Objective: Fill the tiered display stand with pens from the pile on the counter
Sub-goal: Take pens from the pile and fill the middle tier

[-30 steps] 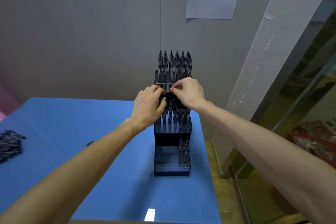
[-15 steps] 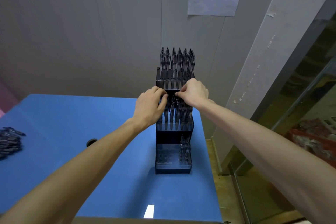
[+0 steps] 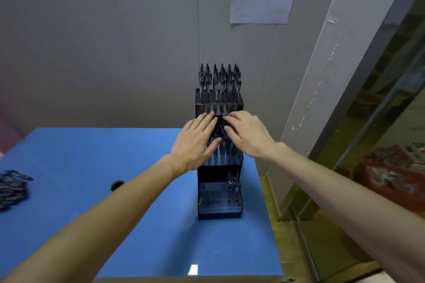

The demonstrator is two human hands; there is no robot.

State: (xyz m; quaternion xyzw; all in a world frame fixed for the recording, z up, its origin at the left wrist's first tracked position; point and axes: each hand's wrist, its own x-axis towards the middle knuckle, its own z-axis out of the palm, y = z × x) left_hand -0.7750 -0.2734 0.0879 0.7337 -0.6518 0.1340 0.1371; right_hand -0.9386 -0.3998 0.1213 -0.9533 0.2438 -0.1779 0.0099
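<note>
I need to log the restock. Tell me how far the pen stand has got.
Done: the display stand's top tier looks full of pens. In hand: the left hand and right hand lie with straight fingers over the middle tier's pens. Left: the bottom tier has only a few pens at its right, and a pile waits on the counter.

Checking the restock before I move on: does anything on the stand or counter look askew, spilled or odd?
Nothing spilled or damaged. The display stand stands upright; only its bottom tier is mostly bare, with a few pens at its right. The pile of pens lies loose at the counter's left edge.
</note>
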